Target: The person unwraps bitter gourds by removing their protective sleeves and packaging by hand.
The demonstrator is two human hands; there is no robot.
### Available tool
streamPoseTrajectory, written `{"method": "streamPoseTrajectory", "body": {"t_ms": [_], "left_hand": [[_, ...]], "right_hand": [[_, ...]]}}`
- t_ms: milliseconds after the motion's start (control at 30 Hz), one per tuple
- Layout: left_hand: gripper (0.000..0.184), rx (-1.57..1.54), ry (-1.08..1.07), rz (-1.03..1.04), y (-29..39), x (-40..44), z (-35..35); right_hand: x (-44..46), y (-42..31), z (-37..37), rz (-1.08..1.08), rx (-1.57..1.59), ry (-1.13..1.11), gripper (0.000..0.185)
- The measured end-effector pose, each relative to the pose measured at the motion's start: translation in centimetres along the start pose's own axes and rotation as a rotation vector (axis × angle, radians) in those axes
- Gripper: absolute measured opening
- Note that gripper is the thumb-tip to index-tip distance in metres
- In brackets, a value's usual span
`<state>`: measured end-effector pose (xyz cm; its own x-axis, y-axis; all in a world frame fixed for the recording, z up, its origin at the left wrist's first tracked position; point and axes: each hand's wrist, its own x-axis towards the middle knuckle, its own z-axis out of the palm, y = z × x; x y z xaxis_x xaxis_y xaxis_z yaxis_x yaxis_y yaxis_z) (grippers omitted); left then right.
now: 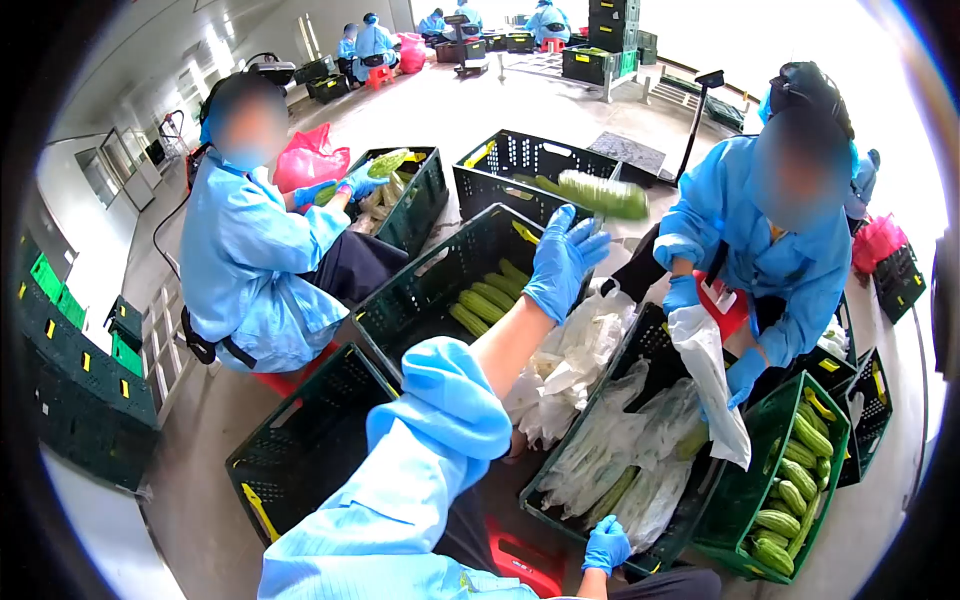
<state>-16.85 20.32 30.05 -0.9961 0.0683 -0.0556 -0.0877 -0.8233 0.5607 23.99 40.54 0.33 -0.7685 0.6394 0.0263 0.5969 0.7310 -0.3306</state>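
My left hand, in a blue glove, is stretched out over the crates with its fingers apart. Just above its fingertips is a bitter melon, blurred by motion and apparently in the air. Below and left of that hand, a dark green crate holds several bitter melons. My right hand, also gloved, is low by the near edge of another crate. Its fingers are curled beside clear plastic bags with bitter melons inside; what they grip is hidden.
A co-worker on the left holds a bitter melon over a crate. On the right, another person handles a white plastic bag. A crate of bitter melons stands near right; a dark crate stands near left. White bags lie between crates.
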Motion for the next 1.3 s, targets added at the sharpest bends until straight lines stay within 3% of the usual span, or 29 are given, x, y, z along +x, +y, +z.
{"method": "streamPoseTrajectory", "body": {"t_ms": [67,100,133,200,233,267,300,333,400,467,600,800,867,933,967,1067,1167,1300], "left_hand": [[0.044,0.096,-0.082,0.022,-1.0,-1.7,-0.1],[0.036,0.138,-0.195,-0.130,-2.9,-2.1,-2.4],[0.036,0.243,-0.079,-0.182,-4.8,-4.9,-3.0],[0.049,0.412,-0.068,-0.250,-9.1,-10.2,-7.3],[0.057,0.953,-0.197,-0.001,-12.1,-12.7,-11.5],[0.065,1.495,-0.191,0.306,-15.1,-15.3,-15.6],[0.073,1.818,-0.246,0.062,-14.0,-19.4,-15.1],[0.075,1.888,-0.263,0.078,-15.1,-22.7,-17.4],[0.079,1.814,-0.093,-0.282,-16.5,-27.6,-20.5],[0.066,1.529,0.263,-0.633,-17.0,-28.8,-20.8],[0.052,1.592,0.060,-0.341,-19.0,-28.7,-24.0],[0.052,1.585,0.073,-0.513,-18.3,-28.2,-22.8],[0.040,1.597,0.107,-0.257,-20.3,-28.7,-25.0],[0.037,1.571,0.122,-0.346,-21.0,-28.3,-25.8],[0.032,1.575,0.133,-0.288,-21.2,-28.4,-25.9],[0.045,1.614,0.193,-0.349,-19.5,-28.9,-23.3],[0.052,1.636,0.170,-0.433,-17.7,-28.8,-21.1],[0.054,1.625,0.185,-0.377,-18.5,-28.8,-22.0]], "right_hand": [[-0.2,-1.0,-1.3,0.004,-0.048,0.009,0.050],[-0.1,-1.1,-1.7,0.029,-0.060,-0.061,0.049],[0.1,-1.0,-1.7,0.010,-0.040,-0.024,0.049],[-0.2,-0.9,-1.2,-0.023,-0.004,0.041,0.050],[-0.1,-0.5,-0.8,0.006,0.036,-0.008,0.050],[-0.3,-0.3,-0.9,0.003,0.029,-0.010,0.050],[-0.3,-0.4,-1.0,-0.003,0.025,-0.008,0.050],[-0.1,-0.6,-1.1,-0.012,0.022,-0.002,0.051],[-0.2,-0.8,-1.1,0.008,0.008,-0.009,0.051],[-0.1,-0.4,-0.6,0.013,0.021,-0.019,0.051],[-0.1,-0.4,-0.7,0.011,-0.008,-0.049,0.049],[-0.1,0.1,-0.1,0.018,0.056,-0.069,0.049],[-0.1,-0.5,-0.9,0.003,0.005,-0.091,0.052],[-0.4,-1.3,-2.4,-0.106,-0.097,-0.016,0.054],[-0.4,-1.2,-2.0,-0.124,-0.084,0.005,0.054],[-0.4,-1.2,-2.3,-0.113,-0.090,-0.020,0.050],[0.1,-1.1,-1.6,0.049,-0.039,-0.185,0.055],[0.4,-1.2,-1.4,0.044,-0.033,-0.206,0.056]]}}
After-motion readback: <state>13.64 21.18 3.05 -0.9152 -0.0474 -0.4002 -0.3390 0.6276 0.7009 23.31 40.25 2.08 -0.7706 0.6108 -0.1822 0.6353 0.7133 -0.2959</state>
